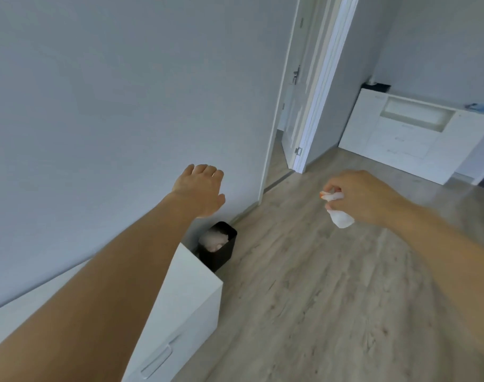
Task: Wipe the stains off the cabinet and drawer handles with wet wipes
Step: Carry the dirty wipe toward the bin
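One crumpled wet wipe hangs from my right hand, pinched between thumb and fingertips, out over the wooden floor. An orange-red smear shows at the wipe's top edge, close to my fingers; I cannot tell whether it is a stain or something else. My left hand reaches forward with its fingers spread and relaxed, holding nothing, in front of the grey wall.

Below my left forearm stands a white cabinet, and its recessed drawer handle shows low on the front, partly behind my arm. Just beyond the cabinet, against the wall, sits a black bin with pale crumpled waste inside. Well apart, past an open doorway, a second white cabinet with drawers stands by the far wall.

I judge the wipe is heading for the bin. My grip on it is light, so it could slip and fall on the floor short of the bin. A toss from here could miss, since the bin's opening is narrow and tucked beside the cabinet. A soiled wipe could also smear the white front if it brushes past.
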The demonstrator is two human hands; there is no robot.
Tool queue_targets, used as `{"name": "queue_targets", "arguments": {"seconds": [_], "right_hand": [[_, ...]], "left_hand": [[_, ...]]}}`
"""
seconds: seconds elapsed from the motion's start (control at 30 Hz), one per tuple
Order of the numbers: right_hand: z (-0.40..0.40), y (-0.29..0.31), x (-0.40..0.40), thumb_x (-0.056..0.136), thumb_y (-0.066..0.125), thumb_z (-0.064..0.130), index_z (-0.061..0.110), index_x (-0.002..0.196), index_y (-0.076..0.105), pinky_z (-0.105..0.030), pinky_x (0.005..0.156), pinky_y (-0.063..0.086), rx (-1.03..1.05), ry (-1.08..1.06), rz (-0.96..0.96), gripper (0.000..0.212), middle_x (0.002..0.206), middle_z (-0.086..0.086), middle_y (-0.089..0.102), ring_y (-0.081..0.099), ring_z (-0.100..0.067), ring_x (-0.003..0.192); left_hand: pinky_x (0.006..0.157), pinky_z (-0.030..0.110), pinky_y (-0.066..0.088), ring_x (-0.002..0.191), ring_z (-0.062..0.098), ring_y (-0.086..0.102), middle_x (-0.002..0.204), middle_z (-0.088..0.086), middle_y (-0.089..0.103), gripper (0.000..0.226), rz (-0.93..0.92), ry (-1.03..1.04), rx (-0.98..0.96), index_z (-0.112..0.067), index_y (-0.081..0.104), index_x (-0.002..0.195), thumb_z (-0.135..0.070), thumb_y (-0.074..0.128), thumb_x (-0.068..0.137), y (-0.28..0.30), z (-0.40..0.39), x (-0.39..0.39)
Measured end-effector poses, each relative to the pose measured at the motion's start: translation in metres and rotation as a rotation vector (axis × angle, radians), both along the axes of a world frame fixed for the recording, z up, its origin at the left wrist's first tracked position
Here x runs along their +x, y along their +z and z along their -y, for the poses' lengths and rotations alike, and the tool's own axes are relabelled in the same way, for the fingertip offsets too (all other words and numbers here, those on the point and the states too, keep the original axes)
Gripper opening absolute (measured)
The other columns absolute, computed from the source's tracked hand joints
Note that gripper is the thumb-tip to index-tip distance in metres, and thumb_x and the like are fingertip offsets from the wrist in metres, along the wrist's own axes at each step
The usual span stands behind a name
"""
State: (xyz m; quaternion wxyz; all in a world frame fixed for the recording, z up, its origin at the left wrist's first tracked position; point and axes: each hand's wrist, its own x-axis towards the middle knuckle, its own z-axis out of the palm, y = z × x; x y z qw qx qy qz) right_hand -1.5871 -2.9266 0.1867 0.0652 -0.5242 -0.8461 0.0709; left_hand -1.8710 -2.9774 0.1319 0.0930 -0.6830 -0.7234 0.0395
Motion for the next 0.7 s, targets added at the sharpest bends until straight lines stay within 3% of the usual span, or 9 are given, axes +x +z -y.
{"name": "queue_targets", "arguments": {"seconds": [0.13,0.27,0.47,0.6,0.7], "right_hand": [[-0.102,-0.006,-0.017,0.085,0.070,0.020,0.012,0.108,0.065,-0.030,0.081,0.044,-0.021,0.086,0.009,0.024,0.110,-0.008,0.060,0.055,-0.024,0.101],[-0.185,-0.036,-0.073,0.086,0.068,0.025,0.015,0.109,0.064,-0.039,0.089,0.048,-0.056,0.253,0.038,0.025,0.111,-0.006,0.058,0.055,-0.024,0.104],[-0.306,-0.099,-0.165,0.091,0.061,0.027,0.018,0.115,0.060,-0.032,0.082,0.044,-0.091,0.466,0.077,0.025,0.112,-0.001,0.053,0.052,-0.020,0.102],[-0.391,-0.145,-0.205,0.094,0.056,0.031,0.017,0.115,0.060,-0.029,0.076,0.040,-0.146,0.500,0.112,0.025,0.108,0.000,0.052,0.051,-0.019,0.100],[-0.447,-0.190,-0.229,0.095,0.055,0.029,0.015,0.115,0.062,-0.032,0.082,0.043,-0.228,0.483,0.109,0.026,0.113,-0.005,0.055,0.053,-0.022,0.104]], "left_hand": [[0.118,0.039,0.011,0.143,0.022,0.017,0.154,0.005,0.024,0.056,0.028,0.089,-0.033,-0.012,0.023,0.148,-0.040,0.036,0.101,-0.009,-0.064,0.001],[0.118,0.039,0.013,0.143,0.023,0.018,0.154,0.005,0.025,0.056,0.032,0.182,-0.060,-0.012,0.023,0.148,-0.040,0.035,0.101,-0.033,-0.125,-0.022],[0.118,0.039,0.014,0.143,0.023,0.018,0.154,0.006,0.024,0.056,0.103,0.319,-0.108,-0.012,0.023,0.148,-0.040,0.036,0.101,-0.096,-0.221,-0.076],[0.117,0.038,0.016,0.142,0.023,0.020,0.153,0.006,0.026,0.055,0.143,0.383,-0.204,-0.011,0.024,0.147,-0.038,0.036,0.100,-0.141,-0.291,-0.107],[0.116,0.037,0.017,0.141,0.023,0.022,0.152,0.006,0.027,0.054,0.190,0.426,-0.256,-0.012,0.025,0.146,-0.037,0.037,0.099,-0.181,-0.334,-0.121]]}}
